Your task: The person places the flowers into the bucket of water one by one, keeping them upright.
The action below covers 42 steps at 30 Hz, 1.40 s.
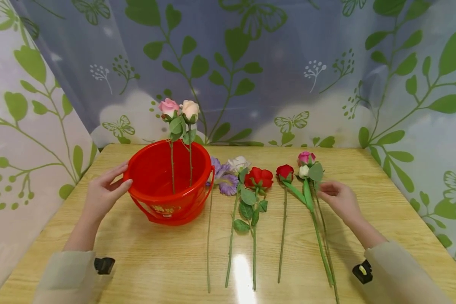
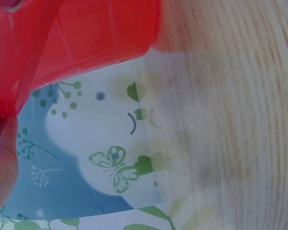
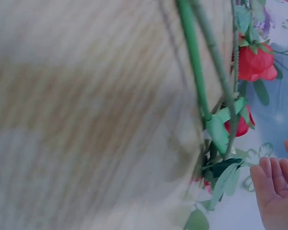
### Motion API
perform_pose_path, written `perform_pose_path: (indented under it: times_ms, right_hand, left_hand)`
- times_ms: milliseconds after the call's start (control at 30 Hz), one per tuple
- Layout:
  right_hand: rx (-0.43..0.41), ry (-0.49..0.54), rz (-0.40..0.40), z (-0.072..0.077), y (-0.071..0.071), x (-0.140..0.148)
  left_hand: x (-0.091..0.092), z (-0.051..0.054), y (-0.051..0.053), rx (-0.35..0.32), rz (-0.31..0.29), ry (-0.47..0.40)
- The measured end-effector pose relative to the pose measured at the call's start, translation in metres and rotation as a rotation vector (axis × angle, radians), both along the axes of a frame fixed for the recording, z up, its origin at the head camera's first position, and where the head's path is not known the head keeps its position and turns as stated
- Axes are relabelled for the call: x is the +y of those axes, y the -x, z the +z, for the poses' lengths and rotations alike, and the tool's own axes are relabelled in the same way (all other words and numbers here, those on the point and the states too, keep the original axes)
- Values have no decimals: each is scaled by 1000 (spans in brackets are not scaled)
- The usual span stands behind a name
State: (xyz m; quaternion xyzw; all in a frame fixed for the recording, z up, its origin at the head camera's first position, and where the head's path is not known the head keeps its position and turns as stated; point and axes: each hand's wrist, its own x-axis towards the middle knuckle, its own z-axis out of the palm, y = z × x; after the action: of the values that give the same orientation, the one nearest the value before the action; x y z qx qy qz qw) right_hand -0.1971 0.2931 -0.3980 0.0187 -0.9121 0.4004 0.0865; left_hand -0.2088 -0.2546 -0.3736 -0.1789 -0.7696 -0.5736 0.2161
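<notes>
My left hand touches the left side of a red plastic bucket at its rim, fingers and thumb spread. In the left wrist view, fingertips meet the bucket's edge. A pink rose and a cream rose stand upright inside the bucket. My right hand is beside the rightmost flowers, a magenta rose and a small white flower. Its fingers look straight in the right wrist view, with nothing gripped between them.
Between bucket and right hand, a purple flower, a white flower, a red flower and a red rose lie on the wooden table, stems toward me. A patterned curtain hangs behind the table.
</notes>
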Motion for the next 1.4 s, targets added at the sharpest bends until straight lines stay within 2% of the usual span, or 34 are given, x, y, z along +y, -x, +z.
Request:
perform_pose_path:
  times_ms: [167, 367, 600, 900, 1133, 1400]
  right_hand:
    - [-24, -39, 25, -5, -1, 8]
    - [-112, -49, 65, -15, 0, 13]
    - [-258, -37, 105, -19, -3, 14]
    - [-382, 113, 111, -26, 3, 13]
    - [-392, 125, 106, -25, 5, 13]
    - [-402, 172, 103, -20, 7, 15]
  left_hand:
    - [1, -1, 1, 2, -21, 10]
    - [-1, -1, 1, 4, -54, 55]
    - [-1, -4, 1, 13, -129, -46]
    - [-4, -2, -2, -58, -64, 18]
    - [-2, -1, -4, -87, -77, 18]
    - [1, 2, 0, -73, -86, -20]
